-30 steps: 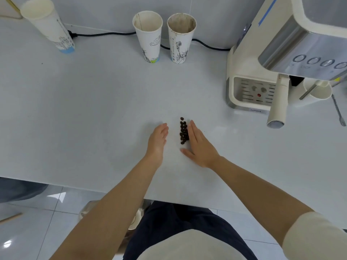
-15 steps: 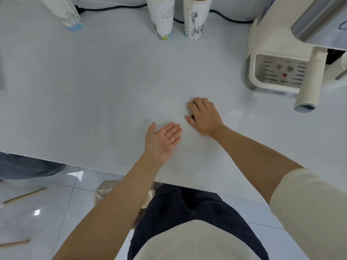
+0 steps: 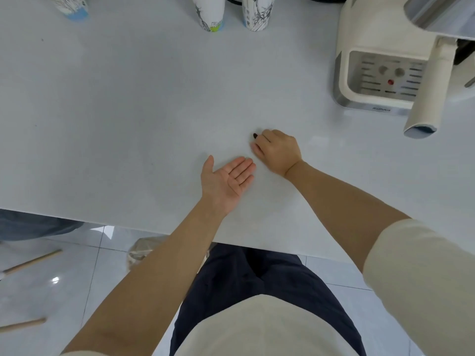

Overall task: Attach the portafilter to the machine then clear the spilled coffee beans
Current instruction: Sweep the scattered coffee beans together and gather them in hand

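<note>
My right hand (image 3: 279, 151) rests on the white counter (image 3: 128, 111), fingers curled into a loose fist over the spot where the coffee beans lay. One dark coffee bean (image 3: 255, 135) shows at its fingertips; the others are hidden under it. My left hand (image 3: 226, 181) lies palm up and open just left of and below the right hand, empty. The cream espresso machine (image 3: 380, 60) stands at the right, with the portafilter's cream handle (image 3: 429, 98) sticking out from it toward me.
Three paper cups stand along the back: one (image 3: 74, 7) at the left, one (image 3: 209, 12) and another (image 3: 258, 12) in the middle. The counter's front edge runs just below my left wrist. Tiled floor and wooden sticks lie below.
The right hand swept over the row of beans and curled into a fist on them. The left hand turned palm up beside it. The camera tilted downward.
</note>
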